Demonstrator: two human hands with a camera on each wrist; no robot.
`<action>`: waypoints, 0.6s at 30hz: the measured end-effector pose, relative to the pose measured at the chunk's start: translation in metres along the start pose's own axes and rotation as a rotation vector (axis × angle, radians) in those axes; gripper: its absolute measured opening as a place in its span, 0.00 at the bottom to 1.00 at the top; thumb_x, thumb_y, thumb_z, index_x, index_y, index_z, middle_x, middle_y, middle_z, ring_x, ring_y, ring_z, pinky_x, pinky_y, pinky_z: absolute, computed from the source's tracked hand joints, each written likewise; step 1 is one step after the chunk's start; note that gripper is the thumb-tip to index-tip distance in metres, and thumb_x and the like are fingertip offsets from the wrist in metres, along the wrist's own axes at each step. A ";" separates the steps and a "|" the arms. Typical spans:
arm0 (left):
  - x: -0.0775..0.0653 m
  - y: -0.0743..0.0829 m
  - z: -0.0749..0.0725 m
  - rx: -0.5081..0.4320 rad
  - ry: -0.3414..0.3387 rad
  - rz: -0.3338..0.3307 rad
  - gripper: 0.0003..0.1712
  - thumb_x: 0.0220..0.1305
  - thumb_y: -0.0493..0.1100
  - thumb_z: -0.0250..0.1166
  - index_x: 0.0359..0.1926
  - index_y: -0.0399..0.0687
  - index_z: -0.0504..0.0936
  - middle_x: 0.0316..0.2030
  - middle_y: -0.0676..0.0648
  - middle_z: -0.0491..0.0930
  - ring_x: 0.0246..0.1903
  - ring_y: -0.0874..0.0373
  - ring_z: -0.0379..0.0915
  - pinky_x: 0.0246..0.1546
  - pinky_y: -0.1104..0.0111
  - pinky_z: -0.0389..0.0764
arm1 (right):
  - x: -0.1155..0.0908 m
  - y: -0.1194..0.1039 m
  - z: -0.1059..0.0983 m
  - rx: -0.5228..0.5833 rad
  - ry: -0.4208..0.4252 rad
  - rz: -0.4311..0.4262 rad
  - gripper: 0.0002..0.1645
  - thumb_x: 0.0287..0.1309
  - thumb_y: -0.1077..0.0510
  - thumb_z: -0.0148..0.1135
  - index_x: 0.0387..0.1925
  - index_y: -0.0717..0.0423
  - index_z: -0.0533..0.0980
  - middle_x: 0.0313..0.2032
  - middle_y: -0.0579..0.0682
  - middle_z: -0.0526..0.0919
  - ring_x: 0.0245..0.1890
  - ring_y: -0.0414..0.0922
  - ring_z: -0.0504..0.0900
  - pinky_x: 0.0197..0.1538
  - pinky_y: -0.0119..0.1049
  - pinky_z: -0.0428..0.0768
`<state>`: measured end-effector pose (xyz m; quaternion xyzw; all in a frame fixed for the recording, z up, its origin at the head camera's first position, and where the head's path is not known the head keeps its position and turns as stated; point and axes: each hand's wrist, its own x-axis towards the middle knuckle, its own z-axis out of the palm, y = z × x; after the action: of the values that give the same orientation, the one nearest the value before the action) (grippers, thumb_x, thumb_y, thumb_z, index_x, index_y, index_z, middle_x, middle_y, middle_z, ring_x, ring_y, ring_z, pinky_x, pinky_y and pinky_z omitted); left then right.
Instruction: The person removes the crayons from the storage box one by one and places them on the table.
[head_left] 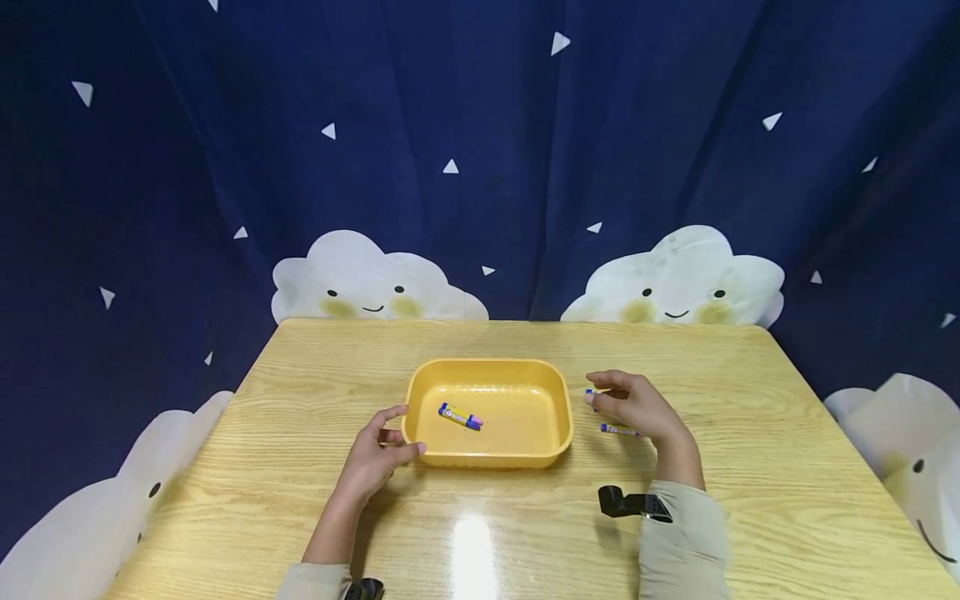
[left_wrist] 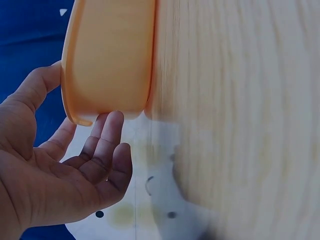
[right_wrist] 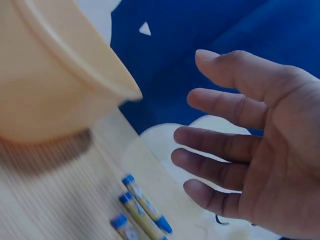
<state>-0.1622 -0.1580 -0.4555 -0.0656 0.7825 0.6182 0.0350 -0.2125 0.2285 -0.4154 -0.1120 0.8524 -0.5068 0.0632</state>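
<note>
**Fingers [left_wrist: 114, 129] of the left hand [head_left: 371, 462] grip the yellow tray [head_left: 491, 460]; those of the right hand [head_left: 637, 408] are spread and hold nothing**

A dark blue curtain [head_left: 495, 92] with white triangles and smiling clouds [head_left: 682, 275] stands behind the wooden table [head_left: 772, 483]. The tray sits near the middle of the table. The left thumb lies over the rim at its near-left corner, with the other fingers curved about the outer left side. The right hand is just beyond the tray's right side, above the table, its thumb and fingers apart. A black wrist camera [head_left: 626, 502] is strapped at the right sleeve [head_left: 682, 550]. Smallest are the crayons: three table crayons [right_wrist: 140, 213] lie side by side near the tray, below the right hand, and what look like two tray crayons [head_left: 457, 415] rest together on the tray floor, left of centre.
</note>
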 end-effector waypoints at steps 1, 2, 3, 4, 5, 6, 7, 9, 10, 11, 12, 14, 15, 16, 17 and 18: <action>0.000 0.000 0.000 0.000 0.001 0.001 0.40 0.44 0.36 0.75 0.61 0.47 0.70 0.33 0.41 0.69 0.28 0.55 0.65 0.22 0.69 0.71 | 0.002 -0.002 0.002 0.002 0.002 -0.008 0.28 0.58 0.53 0.63 0.56 0.66 0.71 0.47 0.60 0.78 0.43 0.50 0.78 0.44 0.40 0.76; -0.001 0.000 0.000 -0.001 0.001 0.001 0.40 0.44 0.36 0.75 0.60 0.47 0.70 0.33 0.41 0.69 0.28 0.55 0.64 0.22 0.70 0.70 | 0.004 -0.004 0.005 0.005 0.001 -0.017 0.28 0.58 0.53 0.63 0.56 0.66 0.71 0.47 0.60 0.78 0.43 0.50 0.77 0.44 0.40 0.76; -0.001 -0.001 0.001 -0.002 0.002 0.000 0.40 0.44 0.36 0.75 0.60 0.48 0.70 0.33 0.41 0.69 0.28 0.55 0.64 0.22 0.70 0.70 | 0.006 -0.006 0.007 0.005 0.001 -0.026 0.28 0.58 0.53 0.63 0.55 0.66 0.72 0.47 0.60 0.77 0.43 0.50 0.77 0.44 0.39 0.75; -0.001 0.000 0.001 -0.003 0.003 0.002 0.40 0.43 0.36 0.75 0.60 0.48 0.71 0.33 0.41 0.69 0.29 0.55 0.64 0.22 0.70 0.69 | 0.008 -0.007 0.009 0.008 0.001 -0.034 0.27 0.58 0.53 0.63 0.55 0.66 0.72 0.48 0.61 0.77 0.43 0.50 0.77 0.44 0.39 0.75; -0.001 0.000 0.001 -0.005 0.004 0.002 0.39 0.43 0.36 0.75 0.60 0.48 0.71 0.33 0.41 0.70 0.29 0.55 0.64 0.22 0.70 0.69 | 0.009 -0.009 0.012 0.014 -0.001 -0.043 0.27 0.58 0.53 0.63 0.54 0.66 0.73 0.47 0.60 0.77 0.43 0.50 0.76 0.44 0.39 0.75; -0.002 0.000 0.001 -0.008 0.005 0.003 0.39 0.43 0.36 0.75 0.60 0.48 0.71 0.33 0.41 0.70 0.29 0.55 0.64 0.21 0.70 0.69 | 0.011 -0.010 0.014 0.019 -0.004 -0.051 0.27 0.58 0.53 0.64 0.54 0.66 0.73 0.47 0.60 0.77 0.43 0.50 0.77 0.43 0.39 0.75; -0.002 0.000 0.001 -0.008 0.005 0.004 0.39 0.43 0.36 0.75 0.60 0.47 0.71 0.33 0.41 0.70 0.29 0.55 0.65 0.21 0.70 0.69 | 0.012 -0.011 0.016 0.027 -0.007 -0.059 0.27 0.57 0.54 0.64 0.54 0.66 0.73 0.47 0.60 0.78 0.42 0.50 0.77 0.43 0.39 0.76; -0.002 0.001 0.001 -0.010 0.007 0.004 0.39 0.43 0.35 0.75 0.59 0.47 0.71 0.33 0.41 0.70 0.29 0.55 0.65 0.21 0.70 0.70 | 0.015 -0.014 0.019 0.038 -0.012 -0.070 0.26 0.56 0.54 0.65 0.53 0.65 0.74 0.46 0.60 0.78 0.41 0.50 0.77 0.43 0.39 0.76; -0.002 0.001 0.001 -0.009 0.007 0.007 0.39 0.43 0.35 0.75 0.59 0.46 0.71 0.32 0.41 0.70 0.28 0.55 0.65 0.21 0.70 0.69 | 0.016 -0.015 0.021 0.045 -0.017 -0.073 0.26 0.56 0.54 0.65 0.53 0.64 0.74 0.46 0.60 0.78 0.41 0.49 0.77 0.43 0.39 0.76; -0.002 0.001 0.001 -0.007 0.008 0.009 0.39 0.43 0.35 0.75 0.60 0.46 0.71 0.32 0.41 0.70 0.28 0.55 0.65 0.21 0.71 0.69 | 0.018 -0.016 0.023 0.052 -0.022 -0.078 0.25 0.56 0.54 0.65 0.53 0.64 0.74 0.46 0.60 0.78 0.41 0.49 0.77 0.43 0.39 0.76; -0.002 0.001 0.001 -0.006 0.007 0.010 0.39 0.43 0.35 0.75 0.60 0.45 0.71 0.33 0.41 0.70 0.28 0.55 0.64 0.20 0.71 0.69 | 0.019 -0.018 0.025 0.061 -0.027 -0.082 0.25 0.56 0.54 0.65 0.53 0.63 0.75 0.47 0.61 0.78 0.41 0.49 0.77 0.43 0.39 0.76; -0.003 0.004 0.000 -0.015 0.000 0.003 0.40 0.44 0.34 0.75 0.60 0.44 0.70 0.33 0.40 0.70 0.27 0.56 0.64 0.20 0.71 0.69 | 0.022 -0.021 0.028 0.075 -0.038 -0.090 0.24 0.56 0.55 0.65 0.52 0.63 0.75 0.47 0.60 0.77 0.41 0.48 0.77 0.44 0.39 0.75; -0.005 0.008 0.000 -0.015 -0.005 0.000 0.40 0.44 0.34 0.74 0.61 0.42 0.70 0.33 0.40 0.70 0.27 0.56 0.64 0.20 0.71 0.69 | 0.024 -0.022 0.030 0.082 -0.045 -0.097 0.24 0.56 0.56 0.65 0.52 0.63 0.75 0.48 0.60 0.77 0.41 0.48 0.77 0.44 0.39 0.75; -0.009 0.013 0.000 -0.014 -0.010 -0.002 0.39 0.45 0.33 0.74 0.61 0.41 0.69 0.33 0.39 0.70 0.26 0.57 0.64 0.20 0.71 0.68 | 0.025 -0.024 0.032 0.090 -0.053 -0.103 0.24 0.56 0.56 0.65 0.52 0.63 0.75 0.48 0.59 0.77 0.41 0.48 0.77 0.45 0.38 0.75; -0.012 0.019 -0.001 -0.018 -0.015 -0.004 0.39 0.45 0.33 0.73 0.61 0.40 0.69 0.33 0.38 0.70 0.26 0.57 0.64 0.20 0.71 0.68 | 0.027 -0.025 0.033 0.097 -0.061 -0.113 0.24 0.56 0.57 0.64 0.52 0.64 0.75 0.48 0.59 0.77 0.41 0.48 0.77 0.45 0.38 0.75; -0.012 0.019 0.000 -0.020 -0.015 -0.008 0.39 0.45 0.32 0.73 0.61 0.41 0.69 0.33 0.38 0.70 0.25 0.57 0.64 0.20 0.71 0.68 | 0.029 -0.027 0.036 0.104 -0.068 -0.113 0.23 0.56 0.57 0.64 0.52 0.65 0.75 0.48 0.58 0.77 0.41 0.48 0.77 0.45 0.37 0.75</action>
<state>-0.1530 -0.1534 -0.4355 -0.0646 0.7758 0.6262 0.0427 -0.2290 0.1787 -0.4089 -0.1735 0.8146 -0.5491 0.0690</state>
